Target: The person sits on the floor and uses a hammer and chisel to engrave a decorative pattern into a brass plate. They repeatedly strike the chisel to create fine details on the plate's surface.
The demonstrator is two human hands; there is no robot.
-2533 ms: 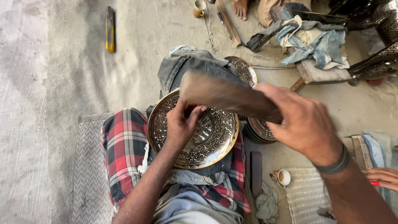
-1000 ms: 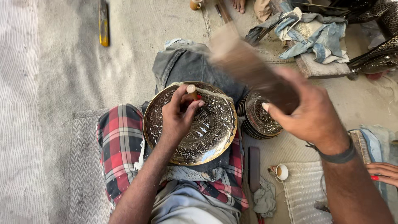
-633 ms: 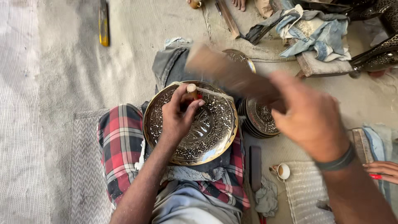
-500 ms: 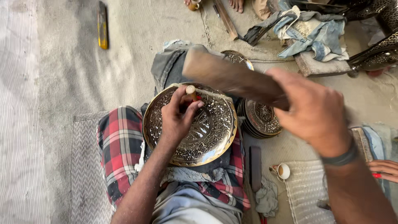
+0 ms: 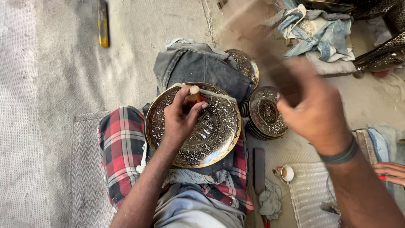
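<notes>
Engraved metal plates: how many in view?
3 clearly: one plate on the lap under the left hand; one past the denim; one atop a stack beside it. The stack hides more.

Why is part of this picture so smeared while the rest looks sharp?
Head view: the right hand and its brown wooden mallet are streaked by motion blur; the left hand and round engraved brass plate are crisp, with small glints on the metal; light is soft, shadows faint.

The round engraved brass-coloured metal plate [image 5: 198, 126] at centre gleams, its surface rough with relief; the red checked cloth [image 5: 122, 147] beneath looks soft and matt.
</notes>
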